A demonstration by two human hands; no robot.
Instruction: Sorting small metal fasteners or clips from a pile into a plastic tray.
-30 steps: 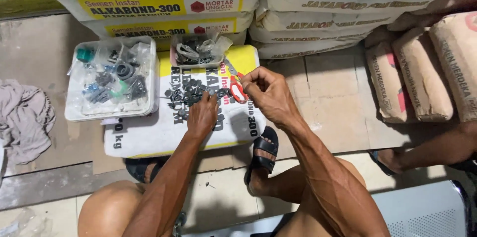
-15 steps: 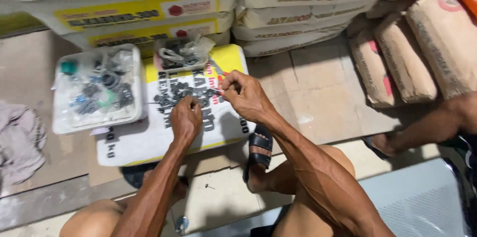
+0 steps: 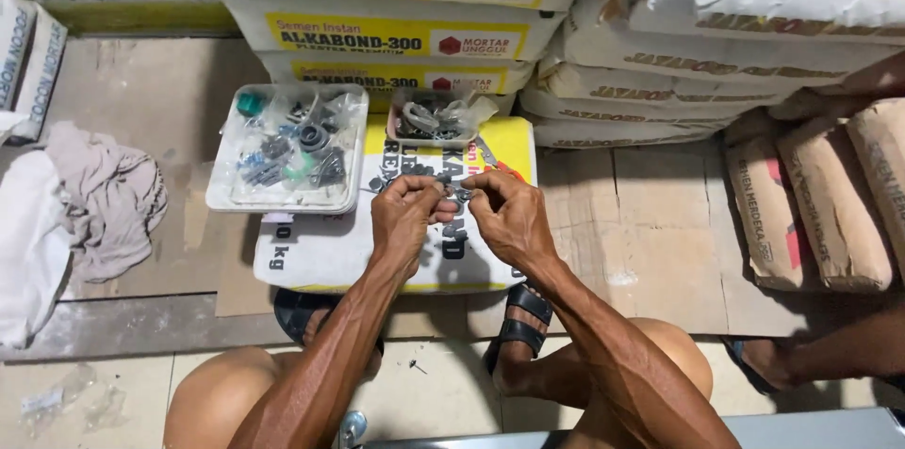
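1. Near edge: the person's bare knees and two dark sandals (image 3: 521, 317) on the pale tiled floor (image 3: 443, 392); a small dark screw (image 3: 412, 366) lies on the tile between the feet.
2. Left hand (image 3: 403, 215) and right hand (image 3: 506, 213) meet above a white-and-yellow sack (image 3: 320, 251) lying flat. The fingers of both are curled, tips pinched together on a small dark metal fitting (image 3: 454, 193) held between the two hands; its exact form is too small to tell.
3. Beneath and just beyond the hands, loose dark metal parts (image 3: 415, 169) lie scattered on the sack.
4. Far left on the sack: a white rectangular tray (image 3: 291, 149) holding bagged fittings, washers and a green piece.
5. Right of it, a smaller clear container (image 3: 436, 117) of metal parts.
6. Left: crumpled grey cloth (image 3: 108, 199) on the floor.
7. Right: another person's foot (image 3: 768, 364); brown sacks (image 3: 811, 204) leaning.
8. Far: stacked sacks (image 3: 396, 6) against the wall.
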